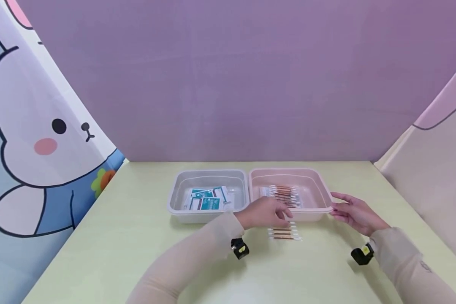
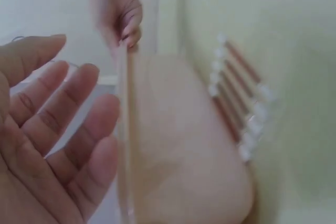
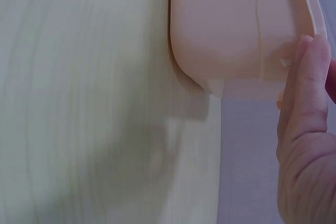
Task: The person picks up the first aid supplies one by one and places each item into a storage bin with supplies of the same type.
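A pink plastic tub [image 1: 309, 188] stands on the table with a row of brown-stemmed, white-tipped swabs [image 1: 286, 191] lying in it. My right hand [image 1: 357, 214] grips its rim at the right front corner; in the right wrist view the fingers [image 3: 312, 93] lie along the outside of that rim. Over the front rim hovers my left hand [image 1: 264, 212], which holds nothing, its fingers [image 2: 79, 129] loosely bent in the left wrist view. Several more swabs [image 1: 283, 237] lie side by side on the table just in front of the tub, below the left hand.
A pale grey-white tub [image 1: 235, 179] stands against the pink one's left side, holding several flat teal-and-white packets [image 1: 209, 203]. The light yellow table [image 1: 144, 219] ends at a purple backdrop [image 1: 228, 105]. Cloth panels, one with a cartoon rabbit, flank both sides.
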A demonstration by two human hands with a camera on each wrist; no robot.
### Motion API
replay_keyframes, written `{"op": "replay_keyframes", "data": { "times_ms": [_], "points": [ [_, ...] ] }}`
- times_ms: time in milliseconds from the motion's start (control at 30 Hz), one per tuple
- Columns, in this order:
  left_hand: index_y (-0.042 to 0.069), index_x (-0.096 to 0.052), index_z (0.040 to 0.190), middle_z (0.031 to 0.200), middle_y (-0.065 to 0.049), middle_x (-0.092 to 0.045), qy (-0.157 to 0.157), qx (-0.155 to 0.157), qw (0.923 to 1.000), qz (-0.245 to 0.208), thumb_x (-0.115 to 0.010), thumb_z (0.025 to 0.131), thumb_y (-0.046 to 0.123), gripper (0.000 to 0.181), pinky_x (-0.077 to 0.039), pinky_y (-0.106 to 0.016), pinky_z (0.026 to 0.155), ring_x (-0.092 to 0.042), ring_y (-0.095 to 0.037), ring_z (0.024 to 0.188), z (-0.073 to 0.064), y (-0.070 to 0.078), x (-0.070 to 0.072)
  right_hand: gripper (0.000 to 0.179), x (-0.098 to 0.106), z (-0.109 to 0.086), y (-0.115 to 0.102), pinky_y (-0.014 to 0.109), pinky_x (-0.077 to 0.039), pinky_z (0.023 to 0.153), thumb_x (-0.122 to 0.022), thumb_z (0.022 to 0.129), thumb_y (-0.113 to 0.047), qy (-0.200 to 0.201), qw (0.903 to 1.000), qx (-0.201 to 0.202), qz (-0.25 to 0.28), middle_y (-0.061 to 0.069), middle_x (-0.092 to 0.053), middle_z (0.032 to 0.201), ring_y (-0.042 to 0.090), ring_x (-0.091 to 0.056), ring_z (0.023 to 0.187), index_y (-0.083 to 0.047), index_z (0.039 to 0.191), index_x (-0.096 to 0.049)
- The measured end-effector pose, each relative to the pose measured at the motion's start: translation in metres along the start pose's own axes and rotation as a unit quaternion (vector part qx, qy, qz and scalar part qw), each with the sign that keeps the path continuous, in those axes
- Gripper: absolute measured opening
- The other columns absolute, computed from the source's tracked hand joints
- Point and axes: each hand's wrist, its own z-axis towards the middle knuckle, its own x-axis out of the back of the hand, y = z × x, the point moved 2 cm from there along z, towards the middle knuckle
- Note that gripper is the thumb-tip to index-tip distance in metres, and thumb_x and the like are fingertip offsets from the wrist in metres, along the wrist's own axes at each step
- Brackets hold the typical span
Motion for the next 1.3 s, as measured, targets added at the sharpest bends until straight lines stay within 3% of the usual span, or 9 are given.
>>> {"op": "replay_keyframes", "data": {
  "times_ms": [300,467,667,800,867,933,1067,1133,1300],
  "points": [
    [0.011,-0.073,0.101,0.084,0.01,-0.066,-0.037,0.023,0.9988,0.023,-0.072,0.086,0.015,0.016,-0.043,-0.011,0.065,-0.052,0.003,0.071,-0.002,-0.023,-0.036,0.034,0.002,0.0,0.005,0.026,-0.054,0.074,-0.049,0.096,0.006,0.023,0.9995,-0.016,-0.012,0.008,-0.065,0.09,0.015,-0.068,0.077,-0.024,0.101,-0.063],
    [0.013,-0.074,0.1,0.089,0.009,-0.066,-0.063,0.04,0.9959,0.051,-0.073,0.085,0.017,0.015,-0.043,-0.013,0.069,-0.054,0.002,0.077,-0.001,-0.032,-0.048,0.034,0.003,-0.001,0.005,0.026,-0.054,0.074,-0.049,0.096,0.006,0.01,0.9999,-0.01,-0.009,0.008,-0.066,0.091,0.015,-0.068,0.078,-0.025,0.102,-0.063],
    [0.019,-0.073,0.101,0.096,0.01,-0.069,-0.108,0.029,0.987,0.116,-0.069,0.087,0.024,0.015,-0.043,-0.014,0.074,-0.058,0.002,0.084,-0.007,-0.028,-0.054,0.034,0.003,0.0,0.003,0.026,-0.054,0.074,-0.049,0.096,0.005,-0.002,1.0,-0.002,-0.007,0.008,-0.066,0.091,0.015,-0.068,0.079,-0.024,0.104,-0.063],
    [0.02,-0.073,0.101,0.092,0.012,-0.067,-0.126,0.013,0.9849,0.117,-0.066,0.089,0.028,0.015,-0.041,-0.013,0.071,-0.056,0.003,0.08,-0.013,-0.024,-0.056,0.034,0.002,0.001,0.002,0.026,-0.054,0.074,-0.049,0.096,0.005,-0.004,1.0,-0.002,-0.007,0.007,-0.066,0.091,0.015,-0.068,0.079,-0.024,0.104,-0.064],
    [0.02,-0.074,0.096,0.088,0.013,-0.065,-0.105,0.018,0.9887,0.106,-0.066,0.09,0.025,0.012,-0.041,-0.014,0.069,-0.054,0.003,0.076,-0.014,-0.025,-0.056,0.034,0.002,0.002,0.001,0.026,-0.054,0.074,-0.048,0.096,0.006,-0.007,1.0,0.0,-0.004,0.008,-0.066,0.092,0.015,-0.068,0.079,-0.024,0.104,-0.063],
    [0.018,-0.074,0.091,0.083,0.012,-0.063,-0.058,0.041,0.9924,0.101,-0.067,0.089,0.022,0.008,-0.041,-0.015,0.064,-0.053,0.001,0.07,-0.015,-0.029,-0.053,0.035,0.001,0.002,0.001,0.025,-0.054,0.074,-0.047,0.096,0.006,-0.007,1.0,0.002,-0.004,0.008,-0.065,0.092,0.015,-0.068,0.079,-0.024,0.104,-0.063],
    [0.016,-0.073,0.086,0.076,0.01,-0.061,0.016,0.102,0.9893,0.103,-0.069,0.086,0.017,0.005,-0.041,-0.019,0.056,-0.05,-0.004,0.061,-0.014,-0.037,-0.047,0.035,0.001,0.003,0.001,0.025,-0.054,0.073,-0.047,0.097,0.007,-0.004,1.0,0.002,-0.003,0.008,-0.065,0.091,0.015,-0.068,0.078,-0.023,0.104,-0.063],
    [0.017,-0.073,0.088,0.075,0.01,-0.062,0.015,0.124,0.9864,0.107,-0.07,0.085,0.017,0.004,-0.04,-0.021,0.054,-0.05,-0.005,0.059,-0.014,-0.039,-0.044,0.036,0.001,0.003,0.001,0.026,-0.054,0.073,-0.046,0.097,0.007,-0.005,1.0,0.0,-0.001,0.008,-0.065,0.091,0.015,-0.068,0.078,-0.023,0.104,-0.063],
    [0.02,-0.075,0.093,0.08,0.011,-0.066,0.012,0.13,0.9813,0.141,-0.072,0.081,0.017,0.012,-0.041,-0.024,0.058,-0.051,-0.005,0.064,-0.014,-0.041,-0.042,0.036,0.002,0.003,0.002,0.026,-0.054,0.074,-0.046,0.097,0.007,-0.011,0.9999,0.001,0.003,0.008,-0.066,0.09,0.015,-0.068,0.078,-0.023,0.104,-0.064]
  ]
}}
